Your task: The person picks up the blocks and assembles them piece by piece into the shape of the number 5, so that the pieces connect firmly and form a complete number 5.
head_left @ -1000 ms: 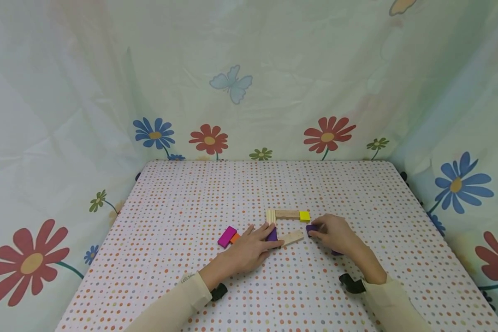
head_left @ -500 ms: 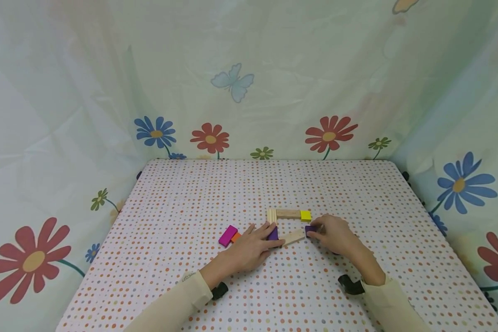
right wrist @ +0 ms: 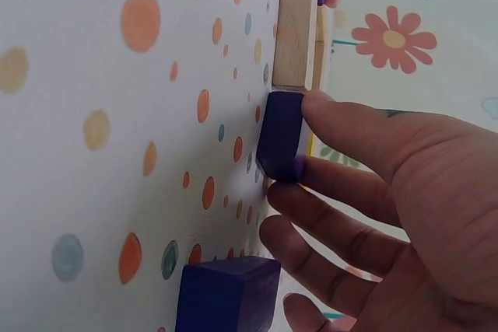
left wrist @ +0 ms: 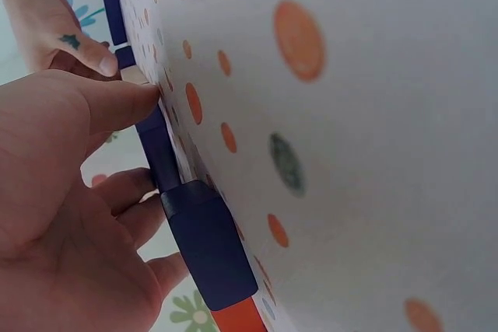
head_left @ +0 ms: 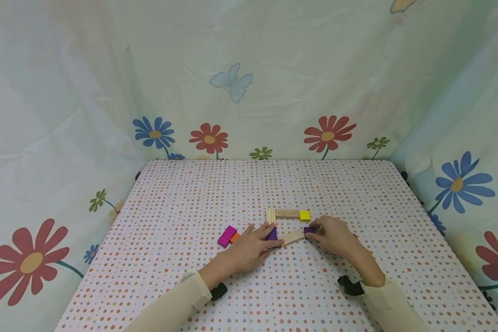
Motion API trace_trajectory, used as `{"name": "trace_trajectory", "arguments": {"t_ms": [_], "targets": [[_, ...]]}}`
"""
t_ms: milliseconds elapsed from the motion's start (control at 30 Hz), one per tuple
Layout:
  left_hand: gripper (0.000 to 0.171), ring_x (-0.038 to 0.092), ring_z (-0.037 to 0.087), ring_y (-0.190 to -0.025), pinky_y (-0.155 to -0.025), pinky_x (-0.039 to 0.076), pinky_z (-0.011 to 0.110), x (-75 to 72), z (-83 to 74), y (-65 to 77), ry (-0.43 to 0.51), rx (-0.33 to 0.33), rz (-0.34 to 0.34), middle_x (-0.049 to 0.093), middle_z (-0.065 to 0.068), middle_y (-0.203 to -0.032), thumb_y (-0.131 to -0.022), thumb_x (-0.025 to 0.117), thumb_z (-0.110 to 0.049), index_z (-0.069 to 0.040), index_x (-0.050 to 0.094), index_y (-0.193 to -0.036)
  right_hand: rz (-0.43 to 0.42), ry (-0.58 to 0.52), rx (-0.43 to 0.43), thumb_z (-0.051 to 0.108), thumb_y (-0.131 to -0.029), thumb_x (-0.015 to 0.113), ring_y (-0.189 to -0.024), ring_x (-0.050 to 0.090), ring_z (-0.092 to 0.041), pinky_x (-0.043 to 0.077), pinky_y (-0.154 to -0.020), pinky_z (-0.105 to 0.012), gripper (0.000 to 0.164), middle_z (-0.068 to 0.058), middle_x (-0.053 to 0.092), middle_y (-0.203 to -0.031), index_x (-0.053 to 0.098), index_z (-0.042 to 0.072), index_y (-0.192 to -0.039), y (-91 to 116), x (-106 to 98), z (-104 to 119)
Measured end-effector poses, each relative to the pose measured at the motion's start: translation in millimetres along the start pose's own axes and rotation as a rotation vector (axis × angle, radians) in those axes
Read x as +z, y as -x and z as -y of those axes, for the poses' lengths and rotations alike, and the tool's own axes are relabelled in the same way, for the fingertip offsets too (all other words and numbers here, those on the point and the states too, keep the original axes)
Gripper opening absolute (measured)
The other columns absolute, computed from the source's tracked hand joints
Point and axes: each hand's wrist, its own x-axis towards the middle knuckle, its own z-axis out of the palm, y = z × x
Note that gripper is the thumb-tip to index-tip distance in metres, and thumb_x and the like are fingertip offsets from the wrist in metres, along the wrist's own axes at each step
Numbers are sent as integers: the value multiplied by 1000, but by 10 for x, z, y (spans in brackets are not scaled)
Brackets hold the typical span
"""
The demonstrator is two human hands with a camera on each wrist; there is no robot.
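Note:
My right hand (head_left: 335, 235) pinches a small purple block (head_left: 309, 233) between thumb and fingers. In the right wrist view this purple block (right wrist: 280, 134) lies end to end with a plain wooden block (right wrist: 294, 29); whether they touch is hard to tell. My left hand (head_left: 249, 246) rests with spread fingers over another purple block (head_left: 272, 234), its thumb by the near end of the wooden block (head_left: 292, 238). In the left wrist view its thumb and fingertips touch the row, and a dark purple block (left wrist: 210, 246) stands nearest the camera, with an orange block (left wrist: 241, 316) beyond.
Behind the hands lie a pale ribbed block (head_left: 271, 215), a wooden block (head_left: 287, 214) and a yellow block (head_left: 305, 216) in line. Left of them are a magenta block (head_left: 227, 236) and an orange one (head_left: 234, 237). Another purple block (right wrist: 229, 297) lies below my right hand.
My right hand has moved the purple block slightly left, up to the wooden block's end. The left hand has stayed in place.

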Motion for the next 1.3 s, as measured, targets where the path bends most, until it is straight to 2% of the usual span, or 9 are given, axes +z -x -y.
{"name": "trace_trajectory", "arguments": {"t_ms": [533,667,867,1000,1200,1300], "targets": [[51,27,26,-165,-127,35,60,2,-2,0,0,-1,-4,27,8,-177,-111,53,-28,-40,46,-160,-32,0,-43,26,-95,81,-85,68,-17,58,-77,-41,32,-10,75,-105,78,0,-114,21,22,26],[51,28,26,-165,-126,36,60,5,0,-2,-21,7,-8,28,9,-176,-111,53,-29,-39,46,-160,-49,0,-45,26,-96,79,-87,68,-20,59,-77,-43,33,-13,75,-107,77,-1,-115,27,21,9],[51,29,27,-164,-126,36,61,9,4,3,-30,18,-22,29,9,-176,-111,55,-28,-39,48,-160,-84,-32,-22,22,-98,76,-92,69,-27,59,-78,-47,33,-21,72,-116,75,-3,-119,102,-63,-45],[51,30,28,-164,-125,36,61,20,6,4,-27,20,-25,30,10,-175,-111,55,-28,-39,48,-159,-86,-12,9,22,-97,78,-86,67,-23,58,-73,-44,35,-23,72,-113,74,-5,-119,175,-120,-93],[50,29,27,-164,-126,35,61,22,9,-6,-19,12,-20,29,9,-176,-111,53,-29,-40,47,-160,-75,37,88,18,-93,80,-93,70,-34,59,-82,-52,37,-28,72,-114,74,-9,-117,291,-134,-166],[50,28,28,-164,-127,34,61,15,3,2,-5,5,-17,28,9,-176,-111,54,-28,-40,48,-159,-74,20,110,16,-92,81,-89,69,-32,60,-77,-48,38,-29,71,-112,73,-11,-117,344,-122,-194]]}}
